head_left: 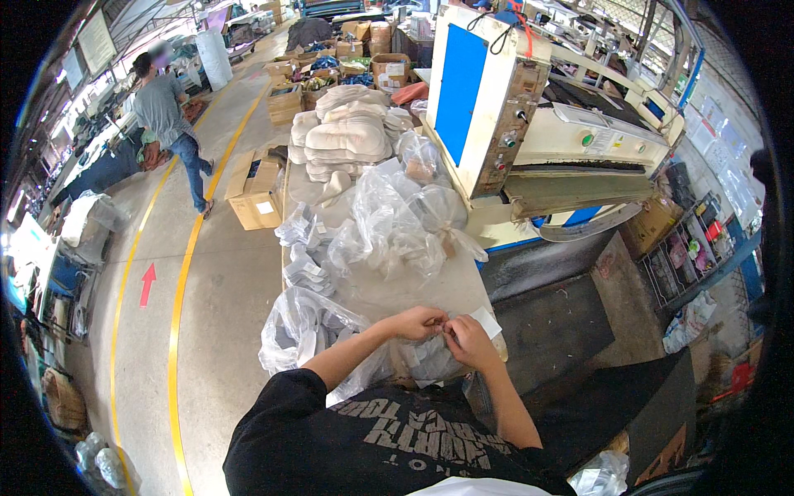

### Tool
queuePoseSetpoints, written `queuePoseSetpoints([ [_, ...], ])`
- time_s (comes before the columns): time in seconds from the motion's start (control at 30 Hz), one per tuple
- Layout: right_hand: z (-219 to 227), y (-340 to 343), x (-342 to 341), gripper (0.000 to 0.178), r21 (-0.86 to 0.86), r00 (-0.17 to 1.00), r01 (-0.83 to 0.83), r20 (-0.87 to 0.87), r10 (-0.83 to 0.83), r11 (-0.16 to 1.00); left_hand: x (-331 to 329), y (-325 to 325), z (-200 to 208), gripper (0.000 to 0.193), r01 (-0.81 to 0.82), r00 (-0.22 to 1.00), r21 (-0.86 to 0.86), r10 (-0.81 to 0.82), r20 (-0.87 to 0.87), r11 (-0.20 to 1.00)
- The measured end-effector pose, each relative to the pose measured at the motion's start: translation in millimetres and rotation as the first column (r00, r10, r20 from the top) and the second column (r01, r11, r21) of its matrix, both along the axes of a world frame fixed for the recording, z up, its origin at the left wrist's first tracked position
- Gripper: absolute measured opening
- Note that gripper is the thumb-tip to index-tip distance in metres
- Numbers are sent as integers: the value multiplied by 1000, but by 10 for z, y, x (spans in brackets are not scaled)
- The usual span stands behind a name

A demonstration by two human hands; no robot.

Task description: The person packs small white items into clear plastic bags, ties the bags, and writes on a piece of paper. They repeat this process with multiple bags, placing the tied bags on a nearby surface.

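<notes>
My left hand [419,323] and my right hand [471,342] meet over the near end of a long table [451,291]. Both are closed, fingertips pinched together, and whatever is between them is too small to make out. A white sheet of paper [486,322] lies just beyond my right hand at the table's right edge. Left of my forearm, a clear plastic bag [289,318] holds flat grey pieces. Farther up lie more crumpled clear bags [385,219] and small bundles of grey pieces [304,269]. At the far end, cream sole-shaped pieces [347,136] stand in stacks.
A large cream and blue machine [496,107] stands along the table's right side. An open cardboard box [255,194] sits on the floor at left, beside a walkway with yellow lines [175,331]. A person [169,107] walks there. A wire rack [682,248] stands at right.
</notes>
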State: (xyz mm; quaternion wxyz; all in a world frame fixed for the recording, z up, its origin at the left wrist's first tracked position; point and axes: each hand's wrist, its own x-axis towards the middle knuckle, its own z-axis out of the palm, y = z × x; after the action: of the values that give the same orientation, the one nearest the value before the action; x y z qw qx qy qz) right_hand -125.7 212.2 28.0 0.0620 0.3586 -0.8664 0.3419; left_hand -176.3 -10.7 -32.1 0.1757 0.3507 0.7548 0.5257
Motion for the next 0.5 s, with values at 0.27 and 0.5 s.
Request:
queuePoseSetpoints([
  [0.27, -7, -52, 36, 14, -8, 999, 51, -11, -52, 999, 114, 36, -55, 14, -177, 943, -17, 175, 283, 984],
  [0.5, -64, -45, 41, 17, -35, 995, 93, -14, -94, 995, 133, 59, 23, 17, -197, 944, -20, 195, 267, 980],
])
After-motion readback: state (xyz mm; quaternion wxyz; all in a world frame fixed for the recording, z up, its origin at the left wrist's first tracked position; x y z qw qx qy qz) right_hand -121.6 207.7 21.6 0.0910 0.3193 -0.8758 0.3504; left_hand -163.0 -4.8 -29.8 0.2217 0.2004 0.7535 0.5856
